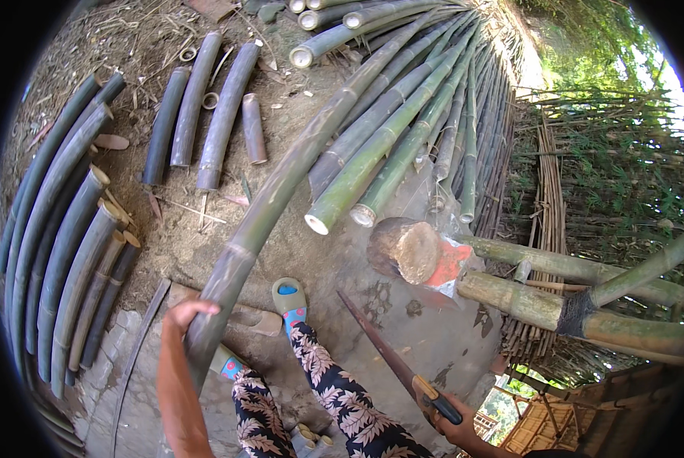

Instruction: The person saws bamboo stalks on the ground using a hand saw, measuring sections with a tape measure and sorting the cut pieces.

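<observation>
My left hand is closed on the near part of a long, thick bamboo pole, with the thumb laid over its top. From there the pole slants up and away to the far pile. My right hand, low on the right, grips a handsaw by its wood-and-black handle. The saw's long, rusty, tapering blade points forward and to the left, over the concrete. It is apart from the pole. The pole's near end lies beyond my left forearm and is partly hidden.
Many bamboo poles fan out at the far side. Cut bamboo lengths lie at the left, with shorter pieces on the dirt. A wooden stump stands near a lashed bamboo frame. My feet, one in a green slipper, are between.
</observation>
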Motion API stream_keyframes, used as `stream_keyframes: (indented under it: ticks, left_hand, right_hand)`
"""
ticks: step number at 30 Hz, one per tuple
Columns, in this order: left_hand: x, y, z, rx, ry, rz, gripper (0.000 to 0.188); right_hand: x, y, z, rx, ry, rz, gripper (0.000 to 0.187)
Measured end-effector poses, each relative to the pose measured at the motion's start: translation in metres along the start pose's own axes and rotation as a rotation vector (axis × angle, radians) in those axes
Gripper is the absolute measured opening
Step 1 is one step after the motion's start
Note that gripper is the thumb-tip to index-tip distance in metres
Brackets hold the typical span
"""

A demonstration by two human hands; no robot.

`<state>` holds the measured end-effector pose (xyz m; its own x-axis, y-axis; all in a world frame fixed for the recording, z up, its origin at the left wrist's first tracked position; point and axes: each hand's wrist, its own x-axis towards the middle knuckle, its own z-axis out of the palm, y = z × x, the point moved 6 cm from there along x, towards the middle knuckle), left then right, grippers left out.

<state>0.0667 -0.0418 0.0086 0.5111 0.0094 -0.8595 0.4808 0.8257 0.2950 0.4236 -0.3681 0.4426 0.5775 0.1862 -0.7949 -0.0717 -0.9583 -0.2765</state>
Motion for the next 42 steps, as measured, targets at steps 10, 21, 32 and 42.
stream_keyframes:
  ticks: [10, 21, 32, 42]
  left_hand:
    - [-0.055, 0.113, 0.064, 0.499, 0.590, 0.198, 0.094]
    - [0.005, 0.161, 0.081, 1.006, 0.723, 0.019, 0.087]
    - [-0.010, 0.066, -0.005, 0.438, 0.255, 0.056, 0.082]
    - [-0.148, -0.029, 0.006, 0.909, 1.002, 0.265, 0.071]
  right_hand:
    - [0.062, -0.056, -0.087, -0.026, -0.132, -0.243, 0.054]
    - [0.054, -0.056, -0.122, -0.209, -0.105, -0.216, 0.055]
    - [-0.030, 0.008, -0.015, -0.090, 0.091, -0.336, 0.057]
    - [-0.157, -0.053, 0.081, -0.020, -0.028, -0.520, 0.060]
